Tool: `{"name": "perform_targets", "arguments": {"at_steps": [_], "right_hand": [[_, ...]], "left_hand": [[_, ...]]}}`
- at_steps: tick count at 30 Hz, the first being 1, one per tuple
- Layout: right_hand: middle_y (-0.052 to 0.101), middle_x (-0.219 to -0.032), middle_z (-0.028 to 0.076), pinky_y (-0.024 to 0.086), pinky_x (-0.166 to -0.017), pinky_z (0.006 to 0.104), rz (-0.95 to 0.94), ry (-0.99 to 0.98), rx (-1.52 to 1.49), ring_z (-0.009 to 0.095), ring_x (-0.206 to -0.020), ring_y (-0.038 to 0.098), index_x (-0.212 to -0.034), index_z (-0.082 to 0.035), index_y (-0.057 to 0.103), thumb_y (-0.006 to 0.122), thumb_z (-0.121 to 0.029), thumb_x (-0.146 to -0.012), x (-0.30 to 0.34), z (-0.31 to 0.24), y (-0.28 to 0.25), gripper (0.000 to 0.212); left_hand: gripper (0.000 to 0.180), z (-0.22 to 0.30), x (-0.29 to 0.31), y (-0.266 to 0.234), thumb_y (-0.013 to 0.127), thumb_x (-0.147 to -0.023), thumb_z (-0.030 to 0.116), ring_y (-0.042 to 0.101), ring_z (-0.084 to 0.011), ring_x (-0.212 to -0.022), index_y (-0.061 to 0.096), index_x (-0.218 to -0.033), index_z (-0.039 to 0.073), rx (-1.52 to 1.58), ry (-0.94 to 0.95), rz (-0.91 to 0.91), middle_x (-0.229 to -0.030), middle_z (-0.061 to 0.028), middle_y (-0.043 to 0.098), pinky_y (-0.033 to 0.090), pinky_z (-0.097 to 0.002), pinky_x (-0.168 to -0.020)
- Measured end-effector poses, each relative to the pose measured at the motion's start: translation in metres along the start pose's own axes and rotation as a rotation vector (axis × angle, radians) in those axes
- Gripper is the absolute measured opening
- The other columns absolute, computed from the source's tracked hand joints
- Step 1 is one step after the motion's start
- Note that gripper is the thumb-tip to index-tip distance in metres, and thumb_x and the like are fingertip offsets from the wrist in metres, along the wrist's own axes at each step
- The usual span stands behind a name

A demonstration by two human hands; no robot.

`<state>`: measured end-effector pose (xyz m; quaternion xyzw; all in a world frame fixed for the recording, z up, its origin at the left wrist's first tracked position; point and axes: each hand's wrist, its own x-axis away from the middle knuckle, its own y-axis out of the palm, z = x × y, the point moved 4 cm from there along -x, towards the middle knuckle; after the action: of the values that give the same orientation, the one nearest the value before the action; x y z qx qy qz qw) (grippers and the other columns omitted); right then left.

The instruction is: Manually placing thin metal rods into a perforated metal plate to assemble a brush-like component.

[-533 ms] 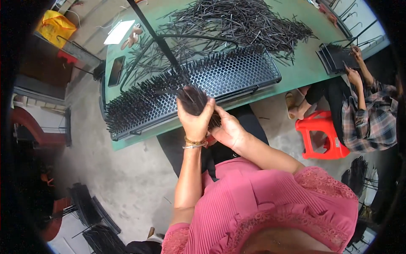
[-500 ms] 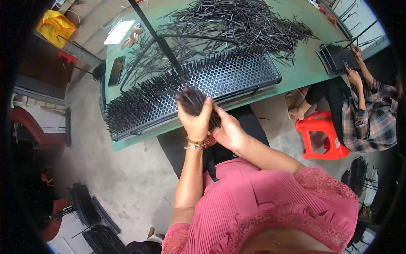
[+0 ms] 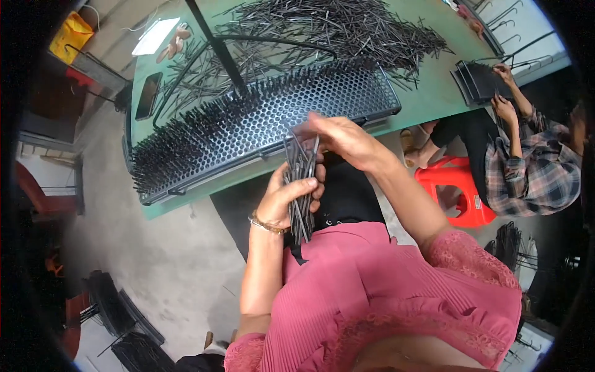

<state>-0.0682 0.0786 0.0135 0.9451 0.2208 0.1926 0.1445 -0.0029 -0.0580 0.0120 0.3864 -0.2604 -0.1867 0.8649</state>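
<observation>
My left hand [image 3: 280, 197] is closed around a loose bundle of thin black sticks [image 3: 301, 208], upright in front of my body with the thumb across it. At the bundle's top end is my right hand [image 3: 347, 141], its fingertips blurred and partly hidden, so I cannot tell whether they pinch a stick. Just beyond both hands lies a long perforated metal rack [image 3: 273, 137], tilted along the table's near edge. Black sticks stand in many of its holes, densely at the left and along the far side; the holes toward the near right are bare.
A big heap of loose black sticks [image 3: 347, 37] covers the back of the green table [image 3: 427, 102]. A black post [image 3: 217, 46] rises behind the rack. At left lie a phone [image 3: 149, 96] and white paper [image 3: 156, 36]. A co-worker [image 3: 527, 167] sits at right by a red stool [image 3: 451, 192].
The bundle has come down and nearer my body, now in my left hand alone. My right hand has moved up from its side to its top end. The view has shifted slightly.
</observation>
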Motion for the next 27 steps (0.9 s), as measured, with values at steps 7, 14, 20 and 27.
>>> {"name": "perform_targets", "arguments": {"at_steps": [7,14,20,27], "right_hand": [[0.064,-0.08,0.0,0.041,-0.062,0.0205,0.05,-0.056,0.188,0.006,-0.068,0.054,-0.092,-0.003,0.068,0.067,-0.023,-0.083,-0.009,-0.018,-0.002,0.022],[0.062,-0.08,0.0,0.045,-0.063,0.0188,0.414,-0.665,0.364,0.005,-0.071,0.055,-0.115,-0.002,0.058,0.068,-0.006,-0.08,-0.022,-0.065,-0.004,0.036],[0.063,-0.079,0.004,0.048,-0.063,0.0215,0.414,-1.028,0.726,0.008,-0.069,0.059,-0.107,-0.005,0.063,0.069,-0.004,-0.078,-0.066,-0.07,0.012,0.03],[0.065,-0.088,0.009,0.052,-0.062,0.0277,0.363,-1.079,0.886,0.018,-0.07,0.064,-0.101,-0.003,0.063,0.068,-0.009,-0.078,-0.085,-0.059,0.017,0.025]], "left_hand": [[0.046,-0.026,-0.006,-0.007,0.068,-0.075,0.001,0.058,-0.0149,-0.07,0.047,-0.116,0.003,0.021,-0.056,-0.068,-0.09,-0.0097,0.059,0.049,-0.026,-0.053],[0.032,-0.006,-0.007,-0.005,0.066,-0.079,0.006,0.062,-0.0184,-0.076,0.052,-0.107,0.0,0.066,0.124,0.052,-0.09,-0.0103,0.06,0.058,-0.0345,-0.067],[0.039,-0.022,-0.004,-0.027,0.065,-0.079,0.002,0.062,-0.0173,-0.072,0.049,-0.114,0.002,0.036,0.061,0.235,-0.091,-0.0105,0.06,0.055,-0.0302,-0.059],[0.042,-0.008,0.003,-0.032,0.064,-0.081,0.004,0.061,-0.017,-0.073,0.048,-0.12,0.002,0.029,0.098,0.204,-0.093,-0.0114,0.06,0.055,-0.0288,-0.059]]}}
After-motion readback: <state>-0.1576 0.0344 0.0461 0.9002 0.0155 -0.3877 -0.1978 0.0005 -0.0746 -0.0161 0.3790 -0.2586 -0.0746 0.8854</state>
